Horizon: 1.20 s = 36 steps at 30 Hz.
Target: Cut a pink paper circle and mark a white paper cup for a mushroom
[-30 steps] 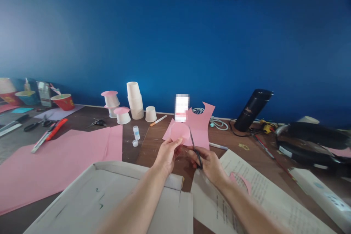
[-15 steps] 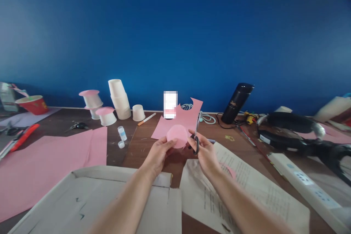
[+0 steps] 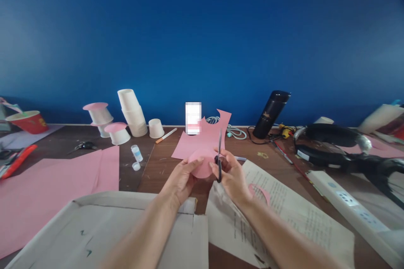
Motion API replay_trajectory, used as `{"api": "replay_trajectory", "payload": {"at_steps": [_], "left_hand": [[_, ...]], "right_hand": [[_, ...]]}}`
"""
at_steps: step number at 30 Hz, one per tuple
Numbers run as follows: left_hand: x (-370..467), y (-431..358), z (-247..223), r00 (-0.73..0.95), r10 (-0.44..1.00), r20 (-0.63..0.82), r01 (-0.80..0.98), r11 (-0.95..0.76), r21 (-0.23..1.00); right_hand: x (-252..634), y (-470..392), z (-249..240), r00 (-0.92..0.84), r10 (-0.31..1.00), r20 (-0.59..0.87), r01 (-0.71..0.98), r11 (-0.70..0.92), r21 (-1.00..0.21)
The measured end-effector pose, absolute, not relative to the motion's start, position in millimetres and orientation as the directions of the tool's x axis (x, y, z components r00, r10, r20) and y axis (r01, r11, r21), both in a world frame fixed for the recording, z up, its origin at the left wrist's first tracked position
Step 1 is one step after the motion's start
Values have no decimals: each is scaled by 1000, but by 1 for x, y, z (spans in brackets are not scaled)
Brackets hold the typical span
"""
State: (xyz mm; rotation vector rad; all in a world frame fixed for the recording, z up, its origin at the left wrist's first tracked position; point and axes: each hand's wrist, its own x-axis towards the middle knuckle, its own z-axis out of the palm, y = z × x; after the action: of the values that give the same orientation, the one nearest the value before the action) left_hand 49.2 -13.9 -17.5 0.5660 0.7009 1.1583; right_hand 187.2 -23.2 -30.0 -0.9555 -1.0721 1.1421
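Note:
My left hand (image 3: 181, 178) pinches a round pink paper disc (image 3: 200, 164) by its lower left edge, above the brown table. My right hand (image 3: 231, 174) grips small black-handled scissors (image 3: 219, 153), blades upright and closed, right beside the disc's right edge. Behind the disc lies a pink sheet with cut-out curves (image 3: 205, 136). A curved pink offcut (image 3: 261, 191) rests on printed paper (image 3: 293, 214) under my right forearm.
A large pink sheet (image 3: 53, 185) lies at left, a flattened cardboard box (image 3: 104, 231) near me. White cups (image 3: 132, 111), some topped with pink discs, a glue stick (image 3: 136, 153), black flask (image 3: 270, 113), cables, power strip (image 3: 350, 206) and another pair of scissors (image 3: 80, 147) stand around.
The scissors swung from pointing down-left to upright beside the disc. Both hands drew slightly nearer and lower. The camera view shifted to the right.

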Motion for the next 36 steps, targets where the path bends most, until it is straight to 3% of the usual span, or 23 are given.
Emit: {"api": "replay_trajectory", "payload": {"at_steps": [13, 21, 36], "left_hand": [[44, -9, -19, 130, 977, -172, -661, 214, 719], [24, -5, -8, 144, 983, -113, -588, 177, 789], [6, 2, -8, 110, 992, -63, -592, 116, 797]], "right_hand": [[180, -27, -34, -72, 990, 119, -188, 103, -977], [188, -34, -16, -301, 952, 62, 17, 71, -997], [189, -35, -15, -300, 954, 7, 56, 25, -998]]}}
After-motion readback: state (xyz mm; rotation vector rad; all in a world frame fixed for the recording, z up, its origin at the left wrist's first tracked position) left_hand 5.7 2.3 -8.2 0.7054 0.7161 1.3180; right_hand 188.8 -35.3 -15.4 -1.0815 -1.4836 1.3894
